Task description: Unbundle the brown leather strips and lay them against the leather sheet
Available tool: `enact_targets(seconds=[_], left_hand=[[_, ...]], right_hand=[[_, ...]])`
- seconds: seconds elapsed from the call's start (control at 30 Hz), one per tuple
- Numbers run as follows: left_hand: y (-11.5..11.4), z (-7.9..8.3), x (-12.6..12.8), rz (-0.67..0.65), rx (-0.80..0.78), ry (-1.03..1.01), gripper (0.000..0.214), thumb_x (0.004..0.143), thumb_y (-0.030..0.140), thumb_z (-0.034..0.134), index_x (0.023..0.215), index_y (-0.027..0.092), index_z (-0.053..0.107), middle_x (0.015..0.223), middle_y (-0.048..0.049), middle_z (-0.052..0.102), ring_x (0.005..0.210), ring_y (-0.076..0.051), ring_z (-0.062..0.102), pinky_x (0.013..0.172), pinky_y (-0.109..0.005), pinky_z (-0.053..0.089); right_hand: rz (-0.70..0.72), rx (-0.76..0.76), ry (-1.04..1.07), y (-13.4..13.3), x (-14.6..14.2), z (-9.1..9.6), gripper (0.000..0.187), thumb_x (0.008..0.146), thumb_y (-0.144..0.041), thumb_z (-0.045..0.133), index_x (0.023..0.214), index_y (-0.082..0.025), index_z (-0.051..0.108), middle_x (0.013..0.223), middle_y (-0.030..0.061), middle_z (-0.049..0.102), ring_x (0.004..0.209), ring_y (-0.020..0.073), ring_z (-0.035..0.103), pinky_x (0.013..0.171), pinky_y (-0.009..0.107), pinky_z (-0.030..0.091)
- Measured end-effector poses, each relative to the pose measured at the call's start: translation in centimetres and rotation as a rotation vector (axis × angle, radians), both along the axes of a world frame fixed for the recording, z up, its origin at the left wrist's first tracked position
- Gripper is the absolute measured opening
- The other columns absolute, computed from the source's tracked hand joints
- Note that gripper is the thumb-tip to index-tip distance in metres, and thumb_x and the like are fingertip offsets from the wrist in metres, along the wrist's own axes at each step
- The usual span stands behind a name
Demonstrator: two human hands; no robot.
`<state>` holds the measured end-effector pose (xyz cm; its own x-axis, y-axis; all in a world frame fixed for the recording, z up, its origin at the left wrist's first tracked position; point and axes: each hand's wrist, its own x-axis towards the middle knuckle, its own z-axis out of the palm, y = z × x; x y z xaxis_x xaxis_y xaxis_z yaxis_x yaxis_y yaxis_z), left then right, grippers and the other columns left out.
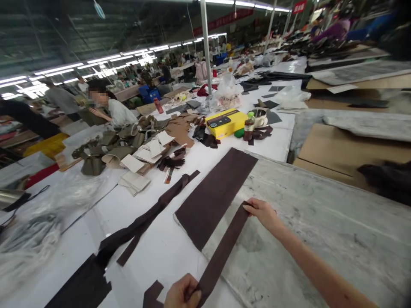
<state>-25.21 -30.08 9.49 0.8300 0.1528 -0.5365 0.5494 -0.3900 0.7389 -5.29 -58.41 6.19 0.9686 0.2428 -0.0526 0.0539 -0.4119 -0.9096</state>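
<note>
A long dark brown strip of fabric or leather point(224, 250) is stretched between my two hands. My left hand point(183, 291) pinches its near end at the bottom of the view. At the far end, the thumb and fingers of my right hand point(259, 210) are closed on the strip. The strip runs over the edge of a grey, stained board point(308, 214). Beyond it lies a wide rectangular dark brown piece point(218, 192), flat across the board's left edge. Left of that, several long dark strips point(144, 222) lie loosely on the white table point(135, 273).
A yellow box point(226, 122), a green-capped bottle point(248, 127) and a metal cup point(259, 117) stand behind the board. Pale cards point(135, 182) and olive pieces point(96, 158) are heaped at left. Cardboard point(334, 149) is at right. A person point(118, 111) sits across the table.
</note>
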Motion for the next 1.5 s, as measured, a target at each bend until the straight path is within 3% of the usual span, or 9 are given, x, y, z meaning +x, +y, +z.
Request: enact_targets(seconds=[0.07, 0.17, 0.33, 0.5, 0.63, 0.8, 1.27, 1.4, 1.5], left_hand=[[-1.7, -3.8, 0.4, -0.017, 0.157, -0.009, 0.023, 0.067, 0.038, 0.058, 0.058, 0.022, 0.044, 0.052, 0.005, 0.038, 0.054, -0.013, 0.036, 0.057, -0.026, 0.025], [-3.8, -7.7, 0.9, -0.015, 0.301, 0.011, 0.017, 0.071, 0.033, 0.053, 0.06, 0.023, 0.045, 0.053, 0.0041, 0.044, 0.057, -0.016, 0.042, 0.06, -0.027, 0.029], [-5.2, -10.4, 1.2, 0.045, 0.257, 0.041, 0.02, 0.07, 0.035, 0.059, 0.06, 0.023, 0.045, 0.051, 0.0063, 0.04, 0.05, -0.013, 0.04, 0.056, -0.025, 0.031], [-6.2, -10.0, 1.5, 0.281, -0.019, 0.151, 0.035, 0.068, 0.052, 0.062, 0.064, 0.024, 0.041, 0.047, 0.01, 0.036, 0.035, -0.009, 0.038, 0.037, -0.021, 0.027], [-7.7, -9.6, 1.9, 0.367, -0.307, 0.267, 0.044, 0.068, 0.061, 0.061, 0.07, 0.024, 0.037, 0.034, 0.0082, 0.046, 0.027, -0.01, 0.036, 0.032, -0.018, 0.021], [-8.2, -9.6, 2.2, 0.389, -0.354, 0.296, 0.042, 0.071, 0.057, 0.061, 0.073, 0.023, 0.036, 0.035, 0.0044, 0.054, 0.03, -0.008, 0.038, 0.036, -0.016, 0.024], [-8.2, -8.2, 2.4, 0.385, -0.354, 0.276, 0.044, 0.062, 0.056, 0.072, 0.08, 0.019, 0.056, 0.048, 0.006, 0.053, 0.039, -0.01, 0.046, 0.042, -0.022, 0.036], [-7.6, -8.6, 2.1, 0.325, -0.564, 0.3, 0.05, 0.054, 0.054, 0.077, 0.081, 0.015, 0.063, 0.065, -0.003, 0.064, 0.061, -0.018, 0.059, 0.065, -0.03, 0.046], [-6.2, -8.3, 2.1, 0.187, -0.439, 0.284, 0.041, 0.061, 0.054, 0.072, 0.069, 0.016, 0.059, 0.059, -0.0001, 0.058, 0.06, -0.015, 0.055, 0.063, -0.027, 0.041]], right_hand=[[-0.067, -0.107, -0.033, -1.4, -0.4, -3.4, 0.026, 0.082, -0.041, 0.055, 0.073, -0.017, 0.06, 0.066, 0.0023, 0.057, 0.067, 0.0167, 0.051, 0.065, 0.03, 0.037], [-0.122, -0.219, -0.085, -2.1, -1.1, -6.8, 0.015, 0.083, -0.03, 0.054, 0.081, -0.019, 0.062, 0.082, 0.0046, 0.058, 0.083, 0.0198, 0.049, 0.075, 0.033, 0.031], [-0.096, -0.35, -0.187, -1.7, -2.4, -7.6, 0.014, 0.091, -0.026, 0.049, 0.086, -0.02, 0.06, 0.087, 0.0038, 0.059, 0.084, 0.0181, 0.05, 0.075, 0.032, 0.029], [-0.026, -0.24, -0.302, 0.0, -7.2, -5.8, 0.017, 0.093, -0.017, 0.044, 0.094, -0.02, 0.06, 0.088, 0.0024, 0.062, 0.081, 0.0155, 0.051, 0.073, 0.031, 0.03], [-0.018, -0.198, -0.388, 1.2, -11.8, -5.8, 0.023, 0.092, -0.011, 0.045, 0.102, -0.022, 0.063, 0.09, 0.0024, 0.063, 0.081, 0.0149, 0.051, 0.073, 0.032, 0.03], [-0.142, -0.252, -0.357, 1.6, -13.7, -7.4, 0.027, 0.092, -0.014, 0.046, 0.104, -0.027, 0.066, 0.083, 0.0022, 0.061, 0.076, 0.0138, 0.052, 0.071, 0.032, 0.028], [-0.175, -0.181, -0.308, 1.2, -12.6, -7.0, 0.028, 0.09, -0.013, 0.047, 0.101, -0.027, 0.067, 0.088, 0.0029, 0.062, 0.081, 0.0157, 0.052, 0.072, 0.033, 0.032], [-0.267, 0.044, -0.041, -1.0, -8.9, -6.5, 0.016, 0.09, -0.03, 0.052, 0.093, -0.024, 0.066, 0.093, 0.0034, 0.064, 0.087, 0.0186, 0.057, 0.075, 0.032, 0.04], [-0.393, 0.226, 0.14, -4.2, -3.6, -6.4, 0.024, 0.086, -0.042, 0.056, 0.088, -0.02, 0.064, 0.081, 0.0029, 0.065, 0.075, 0.0172, 0.058, 0.069, 0.028, 0.043]])
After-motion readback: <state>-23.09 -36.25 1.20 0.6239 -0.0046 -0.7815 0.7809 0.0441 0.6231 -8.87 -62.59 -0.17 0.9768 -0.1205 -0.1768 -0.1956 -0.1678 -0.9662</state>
